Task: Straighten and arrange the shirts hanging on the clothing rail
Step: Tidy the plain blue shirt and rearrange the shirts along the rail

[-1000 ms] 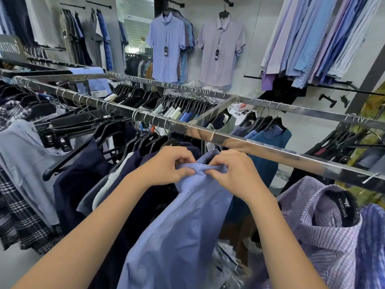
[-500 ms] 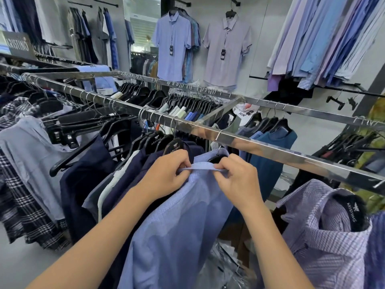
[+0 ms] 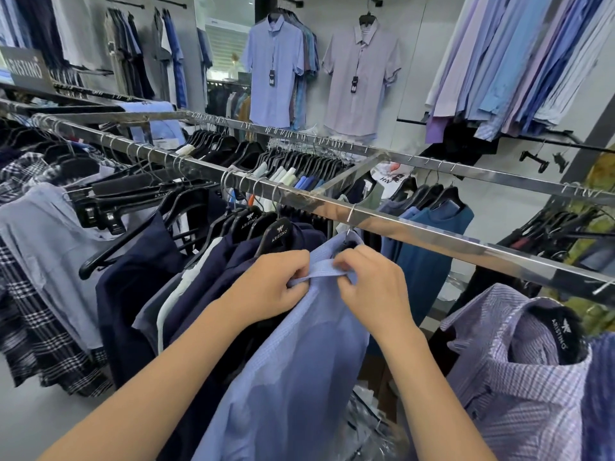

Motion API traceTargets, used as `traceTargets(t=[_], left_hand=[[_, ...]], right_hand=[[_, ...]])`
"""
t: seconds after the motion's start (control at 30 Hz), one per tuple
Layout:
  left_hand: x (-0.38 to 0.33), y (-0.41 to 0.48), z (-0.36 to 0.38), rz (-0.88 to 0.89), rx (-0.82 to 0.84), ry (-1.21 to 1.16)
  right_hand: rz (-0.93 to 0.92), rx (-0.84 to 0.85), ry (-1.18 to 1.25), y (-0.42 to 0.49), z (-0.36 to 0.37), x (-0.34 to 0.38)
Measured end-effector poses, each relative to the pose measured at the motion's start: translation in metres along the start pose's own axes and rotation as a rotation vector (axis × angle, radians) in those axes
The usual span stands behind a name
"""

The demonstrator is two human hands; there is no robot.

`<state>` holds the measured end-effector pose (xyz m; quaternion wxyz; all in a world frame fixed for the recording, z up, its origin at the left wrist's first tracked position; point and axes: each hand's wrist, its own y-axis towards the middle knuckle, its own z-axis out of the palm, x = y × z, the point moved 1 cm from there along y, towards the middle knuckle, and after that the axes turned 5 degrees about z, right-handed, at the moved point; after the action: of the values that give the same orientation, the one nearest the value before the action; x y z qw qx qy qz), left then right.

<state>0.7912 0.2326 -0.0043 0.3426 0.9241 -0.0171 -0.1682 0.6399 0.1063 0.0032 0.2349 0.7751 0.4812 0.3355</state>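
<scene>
My left hand (image 3: 271, 287) and right hand (image 3: 372, 287) pinch the collar of the light blue woven shirt (image 3: 299, 377) hanging on the near chrome rail (image 3: 432, 237); I should pull evenly, keeping the collar flat.

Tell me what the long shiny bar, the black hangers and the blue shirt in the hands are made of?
The bar looks like polished metal: it mirrors the shop like chrome. The black hangers seem to be plastic with a dull finish and a printed logo; their hooks look like thin metal wire. The blue shirt looks like thin woven cloth, maybe cotton: it folds softly where the left hand and right hand pinch it.
</scene>
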Motion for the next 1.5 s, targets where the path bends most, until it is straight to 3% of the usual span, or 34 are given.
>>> traceTargets(t=[0.1, 0.2, 0.33, 0.5, 0.63, 0.73, 0.93, 1.07, 1.2, 1.4, 1.5], left_hand=[[-0.002, -0.006, 0.006, -0.015, -0.059, 0.055], [0.005, -0.011, 0.009, -0.038, 0.008, 0.093], [0.012, -0.013, 0.011, -0.041, 0.182, 0.052], [0.012, -0.012, 0.014, -0.028, 0.270, 0.019], [0.009, -0.017, 0.019, -0.045, 0.070, 0.068], [0.008, -0.023, 0.027, -0.179, -0.029, 0.008], [0.008, -0.023, 0.023, -0.204, 0.238, -0.312], [0.012, -0.012, 0.009, -0.245, 0.316, -0.493], [0.017, -0.014, 0.017, -0.205, 0.421, -0.258], [0.011, -0.018, 0.030, -0.108, 0.158, -0.078], [0.013, -0.019, 0.030, -0.137, 0.220, -0.123]], right_hand=[[0.074, -0.113, 0.064, -0.007, 0.002, -0.006], [0.106, -0.108, 0.062, -0.015, 0.003, -0.007], [0.040, 0.003, 0.013, -0.010, -0.001, -0.009], [0.069, 0.084, -0.036, -0.007, -0.010, -0.010], [0.123, 0.154, -0.049, -0.011, -0.013, -0.013], [0.124, 0.221, -0.038, -0.012, -0.016, -0.011], [0.114, 0.524, 0.220, -0.007, -0.032, -0.015], [0.130, 0.479, 0.223, 0.002, -0.033, -0.019], [0.159, 0.431, 0.221, -0.003, -0.028, -0.020], [0.262, 0.281, 0.381, -0.015, -0.021, -0.020], [0.332, 0.187, 0.484, -0.017, -0.017, -0.026]])
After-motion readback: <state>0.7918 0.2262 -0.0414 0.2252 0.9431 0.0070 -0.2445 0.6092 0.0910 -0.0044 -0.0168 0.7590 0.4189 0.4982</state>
